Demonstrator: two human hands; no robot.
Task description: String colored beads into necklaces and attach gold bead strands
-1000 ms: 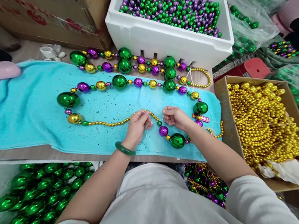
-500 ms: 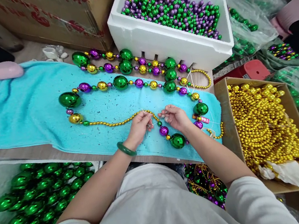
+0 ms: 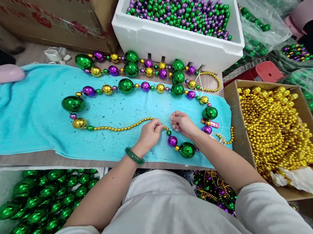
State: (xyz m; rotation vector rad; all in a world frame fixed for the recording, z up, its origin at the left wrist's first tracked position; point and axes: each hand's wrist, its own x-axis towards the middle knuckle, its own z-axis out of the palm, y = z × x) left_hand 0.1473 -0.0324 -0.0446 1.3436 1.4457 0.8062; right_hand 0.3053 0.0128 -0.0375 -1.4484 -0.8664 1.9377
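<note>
Left hand (image 3: 150, 133): closed in a pinch at the right end of the gold strand (image 3: 119, 129); it sits further right than half a second ago, and whether it also grips the thread is hidden
Right hand (image 3: 183, 123): fingers now curled into a fist, looser half a second ago; they seem to grip the thread, its end out of sight
Thread (image 3: 164, 132): pale and thin, spanning the gap between the hands, just by the small green bead (image 3: 169, 132); it looks straight
Nearby beads: the purple bead (image 3: 172, 141) and big green bead (image 3: 187, 150) have shifted slightly toward the person
Necklace (image 3: 125, 85): looped on the blue towel (image 3: 39, 111), its far side unmoved
Meaning: the firmer hold suggests the thread is being pulled tight beside the gold strand; no finished knot can be made out
</note>
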